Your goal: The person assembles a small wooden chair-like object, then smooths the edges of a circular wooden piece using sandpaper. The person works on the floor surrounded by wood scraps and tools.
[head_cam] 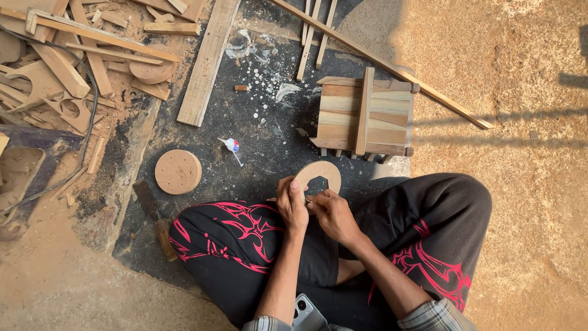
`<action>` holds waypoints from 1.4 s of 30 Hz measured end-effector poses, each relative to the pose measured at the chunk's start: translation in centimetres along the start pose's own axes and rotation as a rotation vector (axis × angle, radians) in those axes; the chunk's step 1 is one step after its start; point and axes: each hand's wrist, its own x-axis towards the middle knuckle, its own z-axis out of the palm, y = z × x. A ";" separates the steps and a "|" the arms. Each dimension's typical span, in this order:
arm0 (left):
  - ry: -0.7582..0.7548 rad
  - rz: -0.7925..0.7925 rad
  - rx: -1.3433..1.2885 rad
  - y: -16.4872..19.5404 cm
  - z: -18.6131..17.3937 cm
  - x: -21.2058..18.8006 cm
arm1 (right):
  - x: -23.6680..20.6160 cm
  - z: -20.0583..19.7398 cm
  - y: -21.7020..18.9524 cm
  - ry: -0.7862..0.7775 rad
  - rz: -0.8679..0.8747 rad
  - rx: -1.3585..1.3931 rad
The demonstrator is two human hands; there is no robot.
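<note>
Wooden ring [320,174] sits mid-frame, just above the lap, held by both hands. Left hand [291,205] fingers grip its left edge; right hand [331,213] fingers pinch its bottom end. Slatted wooden box [364,116] is just above it. Round wooden disc [177,171] lies at left-center, small glue bottle [231,146] btwn disc & box. Wood scraps [67,55] fill upper left.
</note>
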 end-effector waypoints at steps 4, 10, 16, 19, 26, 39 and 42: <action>-0.064 0.044 0.076 0.0 0.4 -0.1 | 0.2 0.9 0.9 0.025 0.495 0.723; -0.024 -0.263 -0.117 0.2 0.0 -0.1 | -0.4 0.4 0.9 0.074 -0.144 -0.062; 0.010 -0.058 0.058 0.3 0.0 -0.2 | 0.2 0.2 -0.3 -0.019 0.301 0.389; -0.011 0.050 0.265 0.4 0.3 -0.3 | 1.0 0.0 -0.8 0.061 0.543 0.869; -0.043 -0.046 0.261 0.6 0.4 -0.4 | 1.5 -0.5 -0.2 0.069 0.554 0.943; -0.049 0.096 0.246 1.1 0.8 -0.3 | 1.7 -0.3 0.5 0.153 0.546 1.054; -0.020 0.060 0.252 1.2 0.8 -0.2 | 1.5 0.0 0.4 0.145 0.525 0.773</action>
